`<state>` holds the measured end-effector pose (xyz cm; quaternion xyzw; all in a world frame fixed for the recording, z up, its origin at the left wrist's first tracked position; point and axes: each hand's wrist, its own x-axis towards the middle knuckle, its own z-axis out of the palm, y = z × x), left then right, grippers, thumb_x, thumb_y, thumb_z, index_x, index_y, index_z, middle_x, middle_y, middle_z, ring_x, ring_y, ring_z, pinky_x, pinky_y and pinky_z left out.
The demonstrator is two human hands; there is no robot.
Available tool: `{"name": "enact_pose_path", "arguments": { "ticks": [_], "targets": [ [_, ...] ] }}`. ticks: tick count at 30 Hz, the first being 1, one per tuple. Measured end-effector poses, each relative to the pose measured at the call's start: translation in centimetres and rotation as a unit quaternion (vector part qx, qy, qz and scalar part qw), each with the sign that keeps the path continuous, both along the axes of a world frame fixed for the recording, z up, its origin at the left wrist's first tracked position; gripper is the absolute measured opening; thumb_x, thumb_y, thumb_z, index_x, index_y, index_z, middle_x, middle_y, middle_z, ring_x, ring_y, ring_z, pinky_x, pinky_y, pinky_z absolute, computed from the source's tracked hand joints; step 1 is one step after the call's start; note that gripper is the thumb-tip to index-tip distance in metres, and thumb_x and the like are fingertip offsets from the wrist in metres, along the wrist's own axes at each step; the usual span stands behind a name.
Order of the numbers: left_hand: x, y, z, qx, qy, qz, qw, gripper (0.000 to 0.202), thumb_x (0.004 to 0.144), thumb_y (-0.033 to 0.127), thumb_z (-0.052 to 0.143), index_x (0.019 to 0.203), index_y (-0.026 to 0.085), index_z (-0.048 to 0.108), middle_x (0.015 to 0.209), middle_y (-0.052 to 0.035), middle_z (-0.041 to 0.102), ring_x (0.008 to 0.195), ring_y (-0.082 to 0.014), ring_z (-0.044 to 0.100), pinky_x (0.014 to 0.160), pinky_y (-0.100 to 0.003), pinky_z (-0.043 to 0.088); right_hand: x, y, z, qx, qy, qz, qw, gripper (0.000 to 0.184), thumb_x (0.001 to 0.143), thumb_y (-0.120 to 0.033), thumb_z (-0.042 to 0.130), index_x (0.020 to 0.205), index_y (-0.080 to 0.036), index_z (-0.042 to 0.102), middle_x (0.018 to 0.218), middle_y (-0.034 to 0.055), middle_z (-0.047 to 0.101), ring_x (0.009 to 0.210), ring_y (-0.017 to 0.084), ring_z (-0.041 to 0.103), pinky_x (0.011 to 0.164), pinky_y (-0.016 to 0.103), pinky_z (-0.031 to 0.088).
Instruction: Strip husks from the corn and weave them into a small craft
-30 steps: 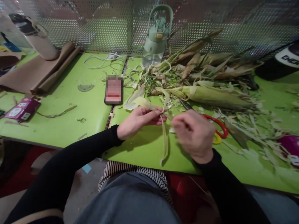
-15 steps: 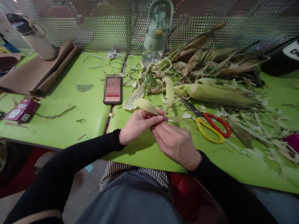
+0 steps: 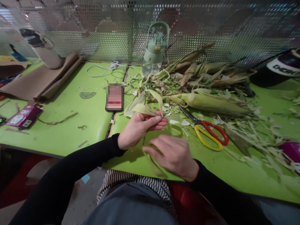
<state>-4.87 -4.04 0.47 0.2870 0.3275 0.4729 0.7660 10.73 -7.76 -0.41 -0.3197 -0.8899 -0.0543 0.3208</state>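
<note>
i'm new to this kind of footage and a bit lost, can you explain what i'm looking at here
There is no machine here: these are a person's two bare hands, seen from a camera worn on the head, looking forward and down. The left hand pinches pale husk strips between thumb and fingers. The right hand is blurred beside a thin strip; whether it grips it, I can't tell. On the green table lie red-and-yellow scissors, what looks like a corn ear in its husk, shredded scraps and a phone. A green-topped bottle stands behind.
</note>
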Motion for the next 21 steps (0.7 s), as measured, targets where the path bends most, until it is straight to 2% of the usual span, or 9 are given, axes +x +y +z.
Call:
{"name": "enact_pose_path", "arguments": {
  "ticks": [1,3,4,5,10,14,16,18,21],
  "targets": [
    [-0.1,0.1,-0.1,0.001,-0.001,-0.008,1.0,0.008,0.082,0.014,0.074,0.088,0.01,0.071,0.081,-0.0048,0.077,0.074,-0.0099,0.072,0.08,-0.024,0.058,0.6,0.4,0.6,0.012,0.029,-0.012,0.999,0.021,0.097,-0.028,0.061,0.078,-0.02,0.066,0.066,-0.0005,0.067,0.059,0.012,0.057,0.059,0.027,0.044],
    [-0.3,0.3,-0.1,0.009,-0.002,-0.028,1.0,0.013,0.08,0.016,0.077,0.089,0.01,0.071,0.082,-0.0047,0.077,0.075,-0.01,0.072,0.08,-0.023,0.058,1.7,1.5,1.8,0.071,0.078,-0.098,0.99,0.006,0.095,-0.02,0.063,0.092,-0.02,0.069,0.083,0.0044,0.074,0.074,0.017,0.064,0.068,0.031,0.048],
    [-0.4,0.3,-0.2,0.013,-0.002,-0.038,0.999,0.015,0.079,0.018,0.079,0.089,0.01,0.071,0.082,-0.0046,0.078,0.075,-0.0102,0.073,0.08,-0.023,0.058,2.2,2.0,2.3,0.069,0.08,-0.137,0.985,0.006,0.094,-0.024,0.064,0.095,-0.02,0.069,0.089,0.0071,0.075,0.082,0.021,0.066,0.074,0.035,0.05],
    [-0.5,0.3,-0.2,0.016,-0.002,-0.047,0.999,0.016,0.078,0.019,0.08,0.089,0.011,0.071,0.082,-0.0045,0.078,0.076,-0.0107,0.073,0.08,-0.023,0.058,2.6,2.5,2.6,0.04,0.084,-0.142,0.985,0.009,0.095,-0.027,0.063,0.096,-0.021,0.069,0.093,0.0079,0.075,0.088,0.023,0.067,0.077,0.038,0.05],
    [-0.6,0.3,-0.6,0.036,0.007,-0.08,0.996,0.023,0.076,0.026,0.083,0.091,0.012,0.071,0.084,-0.0045,0.077,0.083,-0.0143,0.073,0.08,-0.027,0.056,3.2,2.9,2.6,-0.132,0.127,-0.106,0.977,0.013,0.094,-0.035,0.063,0.093,-0.023,0.069,0.088,0.004,0.074,0.082,0.022,0.067,0.073,0.037,0.052],
    [-0.6,0.4,-1.0,0.074,-0.007,-0.111,0.991,0.025,0.077,0.03,0.083,0.092,0.014,0.072,0.085,-0.0036,0.077,0.081,-0.0125,0.072,0.078,-0.025,0.056,3.3,2.2,2.5,-0.253,0.247,-0.093,0.931,0.02,0.098,-0.039,0.057,0.093,-0.024,0.069,0.086,0.0029,0.073,0.073,0.017,0.066,0.068,0.032,0.052],
    [-0.7,0.4,-1.1,0.086,-0.005,-0.126,0.988,0.025,0.077,0.032,0.083,0.091,0.014,0.072,0.086,-0.0038,0.077,0.079,-0.0122,0.072,0.08,-0.026,0.056,3.5,2.1,2.6,-0.309,0.274,-0.086,0.907,0.019,0.097,-0.038,0.058,0.097,-0.024,0.069,0.086,0.0026,0.073,0.071,0.016,0.066,0.066,0.03,0.053],
    [-0.8,0.4,-1.1,0.102,0.013,-0.138,0.985,0.024,0.077,0.033,0.083,0.087,0.014,0.072,0.085,-0.0043,0.077,0.079,-0.0125,0.071,0.083,-0.027,0.055,3.8,2.1,2.7,-0.342,0.269,-0.06,0.898,0.016,0.093,-0.036,0.064,0.101,-0.024,0.07,0.087,0.0027,0.074,0.073,0.016,0.068,0.066,0.029,0.055],
    [-1.0,0.4,-1.0,0.138,0.051,-0.146,0.978,0.02,0.081,0.032,0.079,0.085,0.014,0.072,0.083,-0.0038,0.076,0.08,-0.0117,0.071,0.086,-0.025,0.054,3.9,2.1,2.8,-0.358,0.26,-0.03,0.896,0.023,0.089,-0.033,0.068,0.11,-0.024,0.069,0.091,0.0041,0.075,0.08,0.019,0.071,0.071,0.031,0.059]
  ]
}}
